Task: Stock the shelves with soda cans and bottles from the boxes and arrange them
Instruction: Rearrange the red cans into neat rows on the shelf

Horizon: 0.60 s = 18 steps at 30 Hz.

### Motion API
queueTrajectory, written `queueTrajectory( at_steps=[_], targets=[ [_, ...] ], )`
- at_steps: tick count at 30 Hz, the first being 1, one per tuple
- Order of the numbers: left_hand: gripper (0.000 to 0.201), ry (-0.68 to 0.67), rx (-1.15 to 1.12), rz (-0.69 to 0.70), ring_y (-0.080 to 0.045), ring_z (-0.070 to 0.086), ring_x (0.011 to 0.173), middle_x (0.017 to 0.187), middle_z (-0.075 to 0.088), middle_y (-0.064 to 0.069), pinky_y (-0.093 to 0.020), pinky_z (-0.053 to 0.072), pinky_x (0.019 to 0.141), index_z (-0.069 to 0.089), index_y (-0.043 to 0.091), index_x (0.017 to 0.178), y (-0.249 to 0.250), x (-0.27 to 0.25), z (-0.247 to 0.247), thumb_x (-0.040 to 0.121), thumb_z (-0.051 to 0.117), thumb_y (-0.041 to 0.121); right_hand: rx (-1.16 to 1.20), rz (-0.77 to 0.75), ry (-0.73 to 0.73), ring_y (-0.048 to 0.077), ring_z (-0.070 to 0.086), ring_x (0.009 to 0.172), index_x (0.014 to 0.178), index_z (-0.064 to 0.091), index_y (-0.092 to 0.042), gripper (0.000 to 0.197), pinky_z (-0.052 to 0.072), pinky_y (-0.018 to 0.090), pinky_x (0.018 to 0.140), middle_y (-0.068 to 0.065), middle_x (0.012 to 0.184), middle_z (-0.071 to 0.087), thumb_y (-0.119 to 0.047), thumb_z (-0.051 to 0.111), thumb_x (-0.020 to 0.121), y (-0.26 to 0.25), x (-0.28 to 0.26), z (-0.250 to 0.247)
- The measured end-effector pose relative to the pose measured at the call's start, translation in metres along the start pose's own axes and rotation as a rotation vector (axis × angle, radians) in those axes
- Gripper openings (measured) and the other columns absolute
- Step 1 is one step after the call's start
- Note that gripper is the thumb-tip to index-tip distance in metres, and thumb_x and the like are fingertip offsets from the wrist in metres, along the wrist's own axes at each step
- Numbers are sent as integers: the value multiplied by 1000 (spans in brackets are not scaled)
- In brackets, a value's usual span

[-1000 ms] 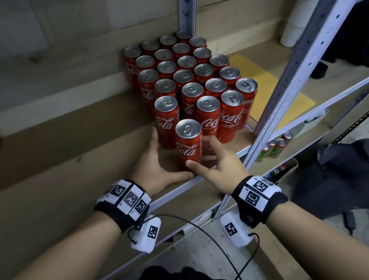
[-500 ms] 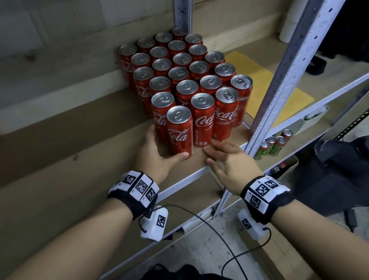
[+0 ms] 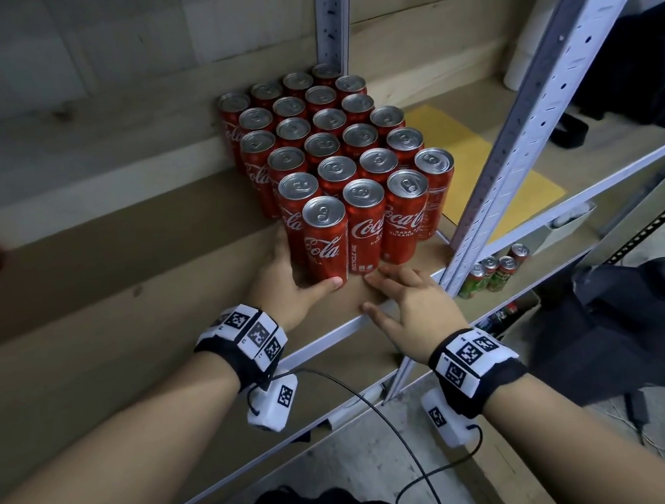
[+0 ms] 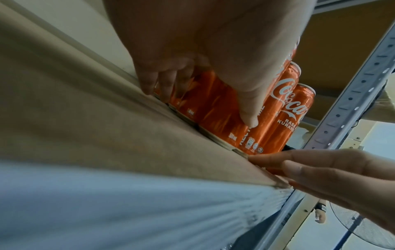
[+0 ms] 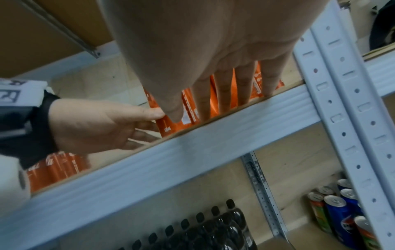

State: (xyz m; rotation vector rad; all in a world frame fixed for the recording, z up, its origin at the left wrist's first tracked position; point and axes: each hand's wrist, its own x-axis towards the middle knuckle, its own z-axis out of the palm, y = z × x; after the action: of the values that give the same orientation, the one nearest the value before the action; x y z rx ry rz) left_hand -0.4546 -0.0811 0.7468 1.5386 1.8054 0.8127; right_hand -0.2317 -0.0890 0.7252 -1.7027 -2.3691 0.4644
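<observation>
Since the earlier frame, front can (image 3: 326, 240) slid back against the block, mid-frame on the shelf (image 3: 326, 332). Left hand (image 3: 283, 286) cups it—right hand (image 3: 408, 305) lies flat, fingers apart. Arranging step; next, square the front row.

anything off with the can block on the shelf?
Nothing tipped, dented or spilled. The red cans stand upright in tight rows, skewed diagonally to the shelf edge. The left hand holds the front-left can; the right hand lies flat by the front row.
</observation>
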Motion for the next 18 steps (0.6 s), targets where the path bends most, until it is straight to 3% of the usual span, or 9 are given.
queueTrajectory(
  at_steps=[3,8,12,18],
  targets=[
    [103,-38,105,6,-25,44,140,156,40,-6,-32,35,107,14,28,160,4,-7,-14,83,77,49,44,20,-73,21,43,140,146,53,-34,55,41,39,113,-8,153,46,-60,48,98,-3,1,-12],
    [87,-165,364,-46,-22,24,151,163,29,-8,-30,25,117,25,23,159,-11,-38,-50,90,65,56,41,-36,-167,18,58,122,140,56,-37,50,50,36,101,-6,136,61,-57,52,93,-14,-8,-31],
    [83,-328,557,-138,-18,33,145,161,33,0,-30,30,116,31,26,157,-28,-68,-88,89,61,63,39,-93,-264,16,59,120,138,57,-38,52,50,35,100,-6,134,63,-58,52,91,-37,-9,-42],
    [80,-272,589,-261,-18,41,140,159,38,2,-29,35,110,33,25,156,-43,-97,-132,91,56,65,66,-202,-343,14,61,121,145,48,-43,55,51,33,100,-8,132,66,-59,56,93,-91,2,-42]
  ],
)
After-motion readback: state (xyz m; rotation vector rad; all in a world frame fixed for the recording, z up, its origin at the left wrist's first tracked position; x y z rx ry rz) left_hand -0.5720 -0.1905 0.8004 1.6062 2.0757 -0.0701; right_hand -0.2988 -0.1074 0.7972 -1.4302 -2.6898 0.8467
